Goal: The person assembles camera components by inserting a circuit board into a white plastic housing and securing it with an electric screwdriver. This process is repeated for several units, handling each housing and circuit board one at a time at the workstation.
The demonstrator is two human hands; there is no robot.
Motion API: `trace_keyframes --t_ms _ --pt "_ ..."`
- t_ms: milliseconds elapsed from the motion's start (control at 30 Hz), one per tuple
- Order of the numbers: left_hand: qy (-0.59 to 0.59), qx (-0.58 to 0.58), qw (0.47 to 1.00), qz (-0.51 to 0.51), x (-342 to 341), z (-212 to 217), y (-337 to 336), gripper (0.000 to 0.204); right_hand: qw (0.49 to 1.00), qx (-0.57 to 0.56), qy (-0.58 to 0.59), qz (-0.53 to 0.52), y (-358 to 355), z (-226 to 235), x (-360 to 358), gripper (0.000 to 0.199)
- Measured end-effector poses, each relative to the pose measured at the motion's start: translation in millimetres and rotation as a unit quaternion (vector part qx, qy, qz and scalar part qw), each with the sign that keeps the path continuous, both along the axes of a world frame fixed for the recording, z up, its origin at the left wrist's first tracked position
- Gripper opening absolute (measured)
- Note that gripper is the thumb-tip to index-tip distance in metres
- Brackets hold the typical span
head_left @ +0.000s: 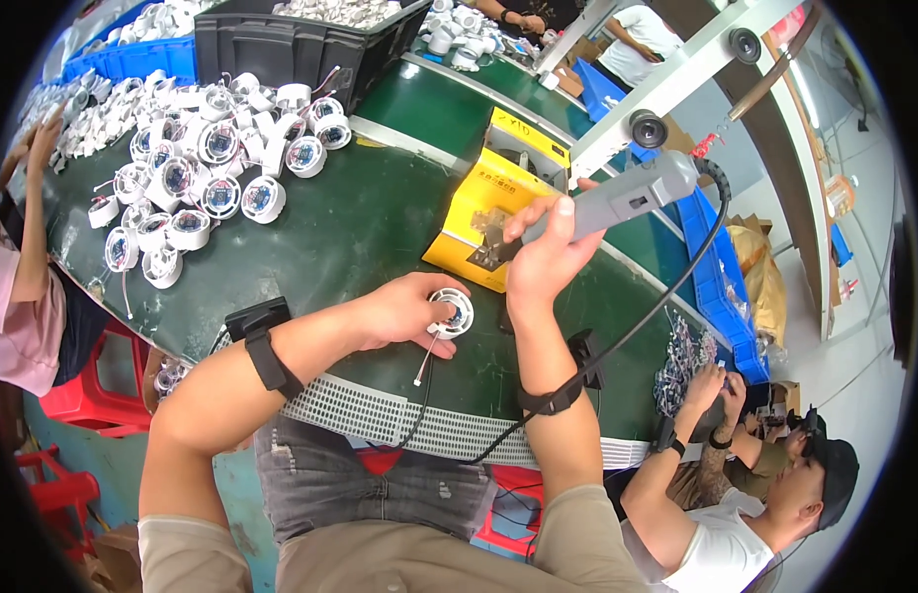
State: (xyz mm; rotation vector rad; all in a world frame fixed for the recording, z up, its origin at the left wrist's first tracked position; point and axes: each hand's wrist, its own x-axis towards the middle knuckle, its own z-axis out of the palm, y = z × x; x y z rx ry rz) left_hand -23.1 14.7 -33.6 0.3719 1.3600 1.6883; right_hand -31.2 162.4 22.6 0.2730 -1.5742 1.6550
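Note:
My left hand (404,308) is closed around a small white round housing (461,314) with a circuit board inside. From the housing a thin wire with a white connector hangs toward the table edge. In my right hand (550,259) is a grey electric screwdriver (622,203), its black cable curving down to the right. The screwdriver's front end points left at the metal front of a yellow screw feeder (474,198). My fingers hide the tip, so I cannot tell whether it touches the feeder.
Many white housings (219,143) with boards lie heaped at the left. Behind them stand a black crate (291,59) and a blue bin (172,59). A white frame post (666,84) rises at the right. Co-workers sit at both sides; wire bundles (676,371) lie near the right one.

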Motion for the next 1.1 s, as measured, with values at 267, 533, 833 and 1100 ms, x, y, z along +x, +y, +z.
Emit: trace_keyframes --t_ms 267,533,833,1100 --pt "0.004 -0.004 1.000 -0.001 -1 0 -1 0.035 0.997 -0.051 -0.028 0.052 -13 -13 48 0.039" --pt "0.020 -0.004 1.000 -0.002 0 1 -1 0.035 0.995 -0.061 -0.051 0.067 -20 -19 48 0.044" --pt "0.016 -0.017 1.000 0.012 3 3 1 0.033 0.995 -0.031 -0.054 0.079 -17 -22 48 0.045" --pt "0.018 -0.019 1.000 0.017 2 2 1 0.032 0.989 -0.044 -0.057 0.128 -11 -30 44 0.037"
